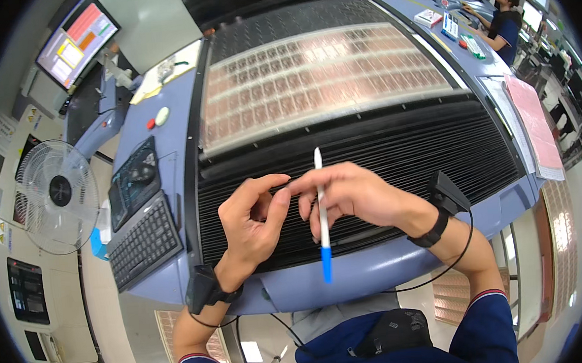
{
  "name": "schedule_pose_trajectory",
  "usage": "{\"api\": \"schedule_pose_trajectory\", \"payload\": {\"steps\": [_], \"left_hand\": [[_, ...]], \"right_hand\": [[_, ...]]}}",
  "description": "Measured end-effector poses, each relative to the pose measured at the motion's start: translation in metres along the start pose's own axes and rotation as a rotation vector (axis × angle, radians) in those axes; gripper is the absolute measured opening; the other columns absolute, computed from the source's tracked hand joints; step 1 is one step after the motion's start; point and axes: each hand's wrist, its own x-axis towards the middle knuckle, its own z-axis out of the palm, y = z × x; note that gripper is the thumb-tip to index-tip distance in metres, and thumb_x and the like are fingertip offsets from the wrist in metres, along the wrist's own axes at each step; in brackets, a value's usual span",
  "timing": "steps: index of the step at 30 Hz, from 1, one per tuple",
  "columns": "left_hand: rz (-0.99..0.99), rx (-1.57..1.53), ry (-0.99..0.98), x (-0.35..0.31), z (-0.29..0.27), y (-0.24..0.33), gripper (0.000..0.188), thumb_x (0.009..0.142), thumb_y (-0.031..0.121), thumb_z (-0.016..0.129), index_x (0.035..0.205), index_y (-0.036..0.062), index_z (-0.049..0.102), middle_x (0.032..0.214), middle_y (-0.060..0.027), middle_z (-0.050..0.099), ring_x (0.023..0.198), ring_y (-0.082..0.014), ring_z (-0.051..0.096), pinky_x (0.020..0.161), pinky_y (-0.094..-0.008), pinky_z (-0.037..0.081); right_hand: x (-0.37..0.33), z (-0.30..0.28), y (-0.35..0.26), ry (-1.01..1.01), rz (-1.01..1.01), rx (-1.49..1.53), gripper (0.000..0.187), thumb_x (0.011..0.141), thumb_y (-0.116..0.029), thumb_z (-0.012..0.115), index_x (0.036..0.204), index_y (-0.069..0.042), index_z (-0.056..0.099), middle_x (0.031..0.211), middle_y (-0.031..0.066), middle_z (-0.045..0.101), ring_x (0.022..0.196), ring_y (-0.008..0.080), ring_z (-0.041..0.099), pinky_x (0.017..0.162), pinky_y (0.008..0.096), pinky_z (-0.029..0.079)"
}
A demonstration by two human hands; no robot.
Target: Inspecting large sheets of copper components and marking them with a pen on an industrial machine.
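Observation:
A white pen (pixel 322 209) with a blue end stands out from my right hand (pixel 356 194), held between its bent fingers, blue end toward me. My left hand (pixel 254 218) is half curled, thumb and index finger apart with nothing visible between them. Its fingertips meet or nearly meet my right index fingertip; whether they touch, I cannot tell. Both hands are over the black ribbed bed (pixel 396 140) of a blue-grey machine. Beyond them lies a large panel (pixel 324 78) with rows of copper-coloured rectangular patterns.
At the left are a black keyboard (pixel 145 242), a dark pad with a mouse (pixel 135 173), red and pale buttons (pixel 161 116), a monitor (pixel 78 40) and a fan (pixel 59 191). Pink sheets (pixel 533 124) lie on the right edge. Another person (pixel 504 25) works at the far right.

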Motion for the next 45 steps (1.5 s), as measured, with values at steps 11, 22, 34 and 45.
{"api": "schedule_pose_trajectory", "payload": {"steps": [11, 22, 34, 45], "left_hand": [[-0.182, -0.142, -0.159, -0.022, 0.007, -0.005, 0.034, 0.067, 0.006, 0.083, 0.097, 0.0041, 0.069, 0.093, -0.0051, 0.049, 0.062, -0.0031, 0.043, 0.045, -0.0150, 0.032], [-0.345, -0.546, -0.228, -0.034, 0.019, -0.010, 0.026, 0.075, 0.002, 0.077, 0.098, -0.0004, 0.066, 0.102, -0.0156, 0.064, 0.081, -0.0168, 0.067, 0.066, -0.0251, 0.055], [-0.282, -0.573, -0.328, -0.027, 0.013, -0.015, 0.023, 0.072, -0.002, 0.076, 0.091, -0.0005, 0.065, 0.101, -0.0162, 0.059, 0.082, -0.0164, 0.065, 0.069, -0.0246, 0.053], [-0.352, -0.680, -0.294, -0.030, 0.017, -0.018, 0.019, 0.072, -0.005, 0.074, 0.088, -0.0017, 0.064, 0.099, -0.0172, 0.058, 0.082, -0.0175, 0.065, 0.069, -0.0255, 0.053]], "right_hand": [[-0.009, 0.007, 0.027, 0.058, 0.054, -0.254, 0.034, 0.084, -0.001, 0.053, 0.118, 0.002, 0.055, 0.069, 0.0041, 0.056, 0.058, 0.0086, 0.056, 0.053, 0.0240, 0.043], [-0.010, 0.016, 0.032, 0.039, -0.041, -0.537, 0.037, 0.080, -0.001, 0.054, 0.117, 0.006, 0.052, 0.080, 0.0215, 0.063, 0.062, 0.0318, 0.065, 0.054, 0.0357, 0.050], [-0.012, 0.019, 0.033, 0.001, -0.018, -0.639, 0.042, 0.084, 0.000, 0.055, 0.124, 0.004, 0.047, 0.074, 0.0154, 0.060, 0.056, 0.0259, 0.062, 0.049, 0.0332, 0.048], [-0.012, 0.020, 0.036, 0.024, 0.012, -0.604, 0.033, 0.083, 0.000, 0.058, 0.115, 0.002, 0.050, 0.071, 0.0110, 0.061, 0.055, 0.0260, 0.061, 0.047, 0.0332, 0.047]]}}
